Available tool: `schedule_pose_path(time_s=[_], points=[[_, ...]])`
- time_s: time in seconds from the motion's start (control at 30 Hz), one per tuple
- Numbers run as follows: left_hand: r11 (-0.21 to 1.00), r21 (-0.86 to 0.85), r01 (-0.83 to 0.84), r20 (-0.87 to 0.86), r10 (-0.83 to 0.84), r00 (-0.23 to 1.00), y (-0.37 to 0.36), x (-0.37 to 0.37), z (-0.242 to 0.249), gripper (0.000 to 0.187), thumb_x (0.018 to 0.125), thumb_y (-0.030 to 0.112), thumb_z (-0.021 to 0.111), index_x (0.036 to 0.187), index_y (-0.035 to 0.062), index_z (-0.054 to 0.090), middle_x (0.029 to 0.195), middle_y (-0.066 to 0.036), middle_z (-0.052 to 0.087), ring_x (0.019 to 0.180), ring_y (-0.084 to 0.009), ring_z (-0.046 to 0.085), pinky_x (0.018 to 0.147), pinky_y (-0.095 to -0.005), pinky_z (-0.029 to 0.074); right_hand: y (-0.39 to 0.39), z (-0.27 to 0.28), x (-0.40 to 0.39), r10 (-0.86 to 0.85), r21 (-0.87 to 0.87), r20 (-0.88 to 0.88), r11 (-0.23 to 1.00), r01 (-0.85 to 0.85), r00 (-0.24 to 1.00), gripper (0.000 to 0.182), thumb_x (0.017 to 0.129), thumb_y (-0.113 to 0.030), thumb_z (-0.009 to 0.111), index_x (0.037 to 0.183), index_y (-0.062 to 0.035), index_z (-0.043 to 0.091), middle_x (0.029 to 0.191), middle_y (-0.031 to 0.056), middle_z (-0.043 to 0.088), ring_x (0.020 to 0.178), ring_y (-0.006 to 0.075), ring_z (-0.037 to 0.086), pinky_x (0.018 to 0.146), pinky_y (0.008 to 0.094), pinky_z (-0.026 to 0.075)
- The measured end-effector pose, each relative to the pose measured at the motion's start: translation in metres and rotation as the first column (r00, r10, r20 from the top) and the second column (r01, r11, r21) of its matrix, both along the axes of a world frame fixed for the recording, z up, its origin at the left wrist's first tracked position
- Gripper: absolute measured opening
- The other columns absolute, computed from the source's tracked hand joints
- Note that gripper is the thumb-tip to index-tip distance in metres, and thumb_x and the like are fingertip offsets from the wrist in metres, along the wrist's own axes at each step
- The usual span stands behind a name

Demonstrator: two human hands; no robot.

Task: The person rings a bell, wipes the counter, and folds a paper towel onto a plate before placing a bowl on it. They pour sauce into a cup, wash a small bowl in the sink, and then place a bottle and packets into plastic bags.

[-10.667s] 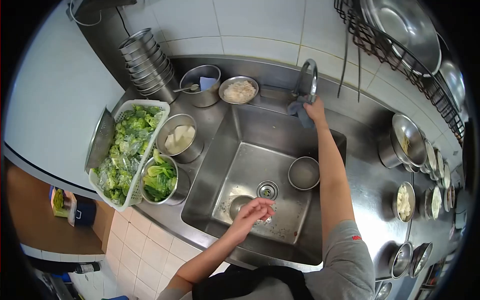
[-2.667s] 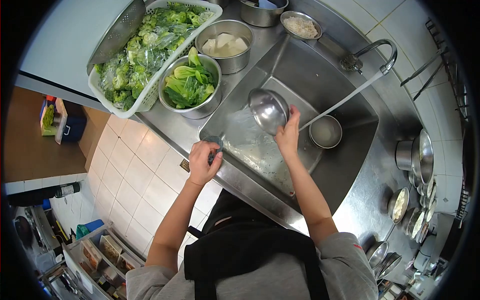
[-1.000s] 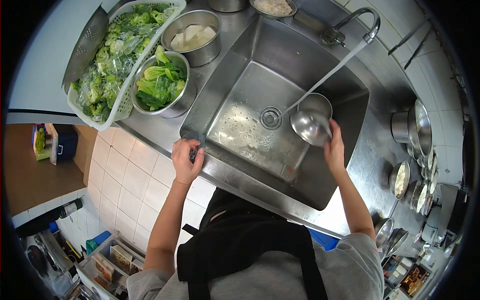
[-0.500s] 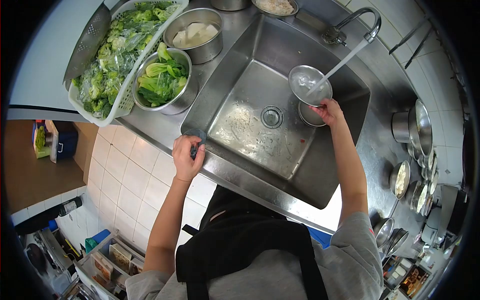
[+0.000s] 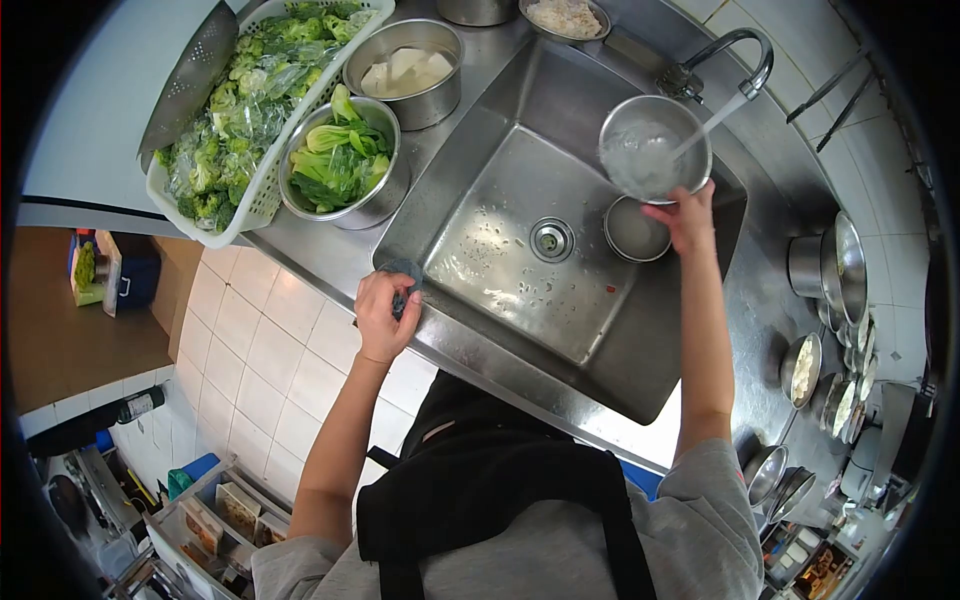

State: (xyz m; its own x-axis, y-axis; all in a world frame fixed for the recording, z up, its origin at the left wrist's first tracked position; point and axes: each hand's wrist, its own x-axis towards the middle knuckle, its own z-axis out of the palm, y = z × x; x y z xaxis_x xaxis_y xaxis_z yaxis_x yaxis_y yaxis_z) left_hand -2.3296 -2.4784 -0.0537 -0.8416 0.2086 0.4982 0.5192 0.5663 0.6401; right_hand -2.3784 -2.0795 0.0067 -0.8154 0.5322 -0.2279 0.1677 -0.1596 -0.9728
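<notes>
A person stands at a steel sink [image 5: 600, 350], seen from above. The right hand [image 5: 690, 215] reaches to the far right of the basin, its grip closed on the rim of a round steel bowl [image 5: 655, 150], held tilted under the tap [image 5: 735, 55]. A stream of water runs into the bowl. Just below it, a smaller steel bowl [image 5: 635, 230] sits on the sink floor, right of the drain [image 5: 550, 240]. The left hand [image 5: 385, 315] rests on the near left edge of the sink, its grip curled shut around a dark scouring pad [image 5: 405, 275]. On the worktop [image 5: 320, 250] to the far left stand a steel bowl of leafy greens [image 5: 340, 165], a white basket of broccoli [image 5: 235, 110] and a steel pot of white pieces [image 5: 405, 70].
</notes>
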Motion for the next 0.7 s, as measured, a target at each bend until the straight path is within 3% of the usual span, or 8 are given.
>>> schedule_pose_path(time_s=[0.1, 0.17, 0.2, 0.23, 0.27, 0.4, 0.6, 0.7], points=[[1.0, 0.015, -0.005, -0.005, 0.005, 1.0, 0.001, 0.0, 0.0, 0.013, 0.067, 0.007, 0.063, 0.077, 0.0054, 0.054, 0.062, -0.006, 0.048, 0.062, -0.0241, 0.048, 0.062, -0.0334, 0.038, -0.045, -0.02, 0.003, 0.137, 0.227, 0.034, 0.964, -0.141, 0.99, 0.069, 0.073, 0.009, 0.041, 0.131, -0.0144, 0.01, 0.125, 0.0212, 0.033, 0.093, 0.031, 0.055, 0.05, 0.0319, 0.057], [1.0, -0.004, -0.004, 0.003, 0.004, 1.0, 0.001, 0.0, 0.002, 0.014, 0.067, 0.007, 0.063, 0.077, 0.0063, 0.054, 0.063, -0.005, 0.049, 0.061, -0.0236, 0.048, 0.062, -0.0329, 0.038, -0.085, -0.032, 0.001, 0.209, 0.461, 0.027, 0.865, -0.197, 0.978, 0.068, 0.07, 0.008, 0.043, 0.132, -0.0074, 0.018, 0.129, 0.0207, 0.032, 0.099, 0.0317, 0.054, 0.057, 0.0332, 0.056], [1.0, -0.005, -0.001, 0.0, 0.001, 1.0, 0.002, -0.001, 0.003, 0.014, 0.067, 0.007, 0.063, 0.077, 0.0063, 0.054, 0.063, -0.005, 0.049, 0.061, -0.0236, 0.048, 0.062, -0.0329, 0.038, -0.082, -0.073, -0.01, 0.278, 0.931, -0.105, 0.364, -0.003, 0.955, 0.069, 0.07, 0.008, 0.042, 0.132, -0.0056, 0.018, 0.13, 0.0223, 0.032, 0.1, 0.0387, 0.052, 0.07, 0.0429, 0.051], [1.0, -0.022, 0.007, 0.017, -0.006, 1.0, 0.002, -0.001, 0.005, 0.014, 0.067, 0.008, 0.063, 0.078, 0.0066, 0.055, 0.062, -0.005, 0.049, 0.06, -0.0232, 0.049, 0.061, -0.0328, 0.038, -0.104, -0.058, -0.01, 0.211, 0.794, -0.024, 0.598, -0.109, 0.977, 0.066, 0.07, 0.008, 0.042, 0.13, -0.0064, 0.021, 0.127, 0.0246, 0.032, 0.099, 0.0446, 0.05, 0.079, 0.0487, 0.044], [0.999, -0.04, 0.014, 0.032, -0.012, 0.999, 0.003, -0.002, 0.008, 0.014, 0.067, 0.008, 0.064, 0.079, 0.0069, 0.056, 0.061, -0.004, 0.049, 0.058, -0.0229, 0.049, 0.06, -0.0327, 0.039, -0.113, -0.05, -0.014, 0.209, 0.792, -0.026, 0.601, -0.108, 0.978, 0.066, 0.07, 0.008, 0.042, 0.13, -0.0064, 0.021, 0.127, 0.0246, 0.032, 0.099, 0.0446, 0.05, 0.079, 0.0487, 0.044], [0.997, -0.056, 0.053, 0.116, -0.047, 0.992, 0.02, -0.026, 0.039, 0.018, 0.071, 0.006, 0.064, 0.086, 0.0048, 0.055, 0.061, -0.006, 0.051, 0.057, -0.0225, 0.051, 0.056, -0.0322, 0.041, -0.119, -0.031, -0.024, 0.205, 0.856, -0.022, 0.51, -0.087, 0.979, 0.053, 0.073, 0.006, 0.043, 0.122, -0.0093, 0.03, 0.124, 0.0227, 0.034, 0.085, 0.0456, 0.054, 0.07, 0.0505, 0.046], [0.883, -0.434, 0.177, 0.088, -0.154, 0.984, 0.09, -0.106, 0.065, 0.031, 0.07, 0.009, 0.064, 0.096, 0.0086, 0.047, 0.07, -0.01, 0.057, 0.063, -0.0301, 0.057, 0.059, -0.0383, 0.045, -0.123, -0.027, -0.026, 0.512, 0.918, 0.327, 0.027, -0.395, 0.794, 0.043, 0.077, -0.001, 0.046, 0.118, -0.012, 0.037, 0.12, 0.0154, 0.039, 0.077, 0.0377, 0.059, 0.066, 0.0466, 0.05], [0.836, -0.515, 0.19, 0.092, -0.167, 0.982, 0.092, -0.123, 0.049, 0.019, 0.07, 0.008, 0.061, 0.082, 0.0077, 0.046, 0.072, -0.01, 0.057, 0.065, -0.0316, 0.058, 0.059, -0.0401, 0.046, -0.111, -0.041, -0.032, 0.571, 0.877, 0.341, 0.093, -0.471, 0.747, 0.045, 0.076, -0.003, 0.05, 0.119, -0.0116, 0.037, 0.121, 0.0134, 0.04, 0.08, 0.0348, 0.058, 0.068, 0.0429, 0.05]])
